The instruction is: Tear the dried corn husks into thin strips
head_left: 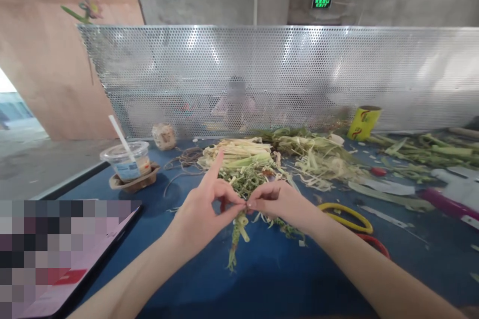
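While left hand [204, 204], right hand [279, 202] pinch green bunch [244, 187], long axis runs far-to-near, tip nearest.

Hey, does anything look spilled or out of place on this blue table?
I see no spill. Loose pale green and straw-coloured plant scraps lie strewn untidily over the right half of the blue table, and the clear plastic cup with a white straw seems mildly out of place beside plant cuttings.
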Demonstrator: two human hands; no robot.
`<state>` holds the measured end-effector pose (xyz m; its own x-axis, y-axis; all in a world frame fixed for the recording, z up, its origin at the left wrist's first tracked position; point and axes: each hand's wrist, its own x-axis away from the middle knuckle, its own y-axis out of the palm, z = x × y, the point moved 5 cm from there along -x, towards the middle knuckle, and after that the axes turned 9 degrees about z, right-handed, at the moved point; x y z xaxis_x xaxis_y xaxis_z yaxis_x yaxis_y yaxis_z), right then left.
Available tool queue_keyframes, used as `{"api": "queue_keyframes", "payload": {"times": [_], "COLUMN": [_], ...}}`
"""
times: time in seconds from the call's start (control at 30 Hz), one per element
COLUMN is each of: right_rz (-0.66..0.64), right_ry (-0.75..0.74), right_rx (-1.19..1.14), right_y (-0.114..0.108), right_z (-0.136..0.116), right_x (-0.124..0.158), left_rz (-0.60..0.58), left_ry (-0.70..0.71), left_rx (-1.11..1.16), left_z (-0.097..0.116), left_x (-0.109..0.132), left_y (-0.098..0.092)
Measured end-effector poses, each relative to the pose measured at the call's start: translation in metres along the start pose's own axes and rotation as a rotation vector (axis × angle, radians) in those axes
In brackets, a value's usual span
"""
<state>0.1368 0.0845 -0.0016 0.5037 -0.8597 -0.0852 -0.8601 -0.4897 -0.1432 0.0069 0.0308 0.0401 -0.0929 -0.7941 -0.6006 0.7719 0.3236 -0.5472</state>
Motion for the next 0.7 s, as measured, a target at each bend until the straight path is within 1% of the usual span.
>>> {"api": "queue_keyframes", "payload": {"times": [0.03,0.1,0.2,0.3,0.43,0.5,0.53,0.63,0.7], "right_rz": [0.008,0.015,0.017,0.027,0.079,0.123,0.140,0.181,0.194], "right_ry": [0.021,0.077,0.145,0.170,0.157,0.137,0.127,0.111,0.128], "right_rx": [0.002,-0.032,-0.113,-0.148,-0.171,-0.195,-0.206,-0.245,-0.311], "right_y": [0.000,-0.001,-0.002,-0.002,0.000,0.001,0.001,0.002,0.001], "right_z": [0.001,0.005,0.012,0.015,0.013,0.011,0.011,0.011,0.011], "right_x": [-0.001,-0.001,-0.001,-0.001,-0.001,-0.001,-0.001,-0.001,-0.001], "left_rz": [0.023,0.072,0.137,0.163,0.220,0.263,0.283,0.316,0.314], "left_ry": [0.028,0.129,0.373,0.580,0.747,0.778,0.771,0.697,0.685], "left_rx": [-0.047,-0.144,-0.274,-0.400,-0.560,-0.621,-0.635,-0.624,-0.593], "left_z": [0.000,0.003,0.009,0.014,0.022,0.025,0.027,0.027,0.027], "left_x": [0.000,0.001,0.007,0.012,0.016,0.018,0.019,0.019,0.020], "left_y": [0.000,0.002,0.007,0.012,0.018,0.021,0.022,0.024,0.024]}}
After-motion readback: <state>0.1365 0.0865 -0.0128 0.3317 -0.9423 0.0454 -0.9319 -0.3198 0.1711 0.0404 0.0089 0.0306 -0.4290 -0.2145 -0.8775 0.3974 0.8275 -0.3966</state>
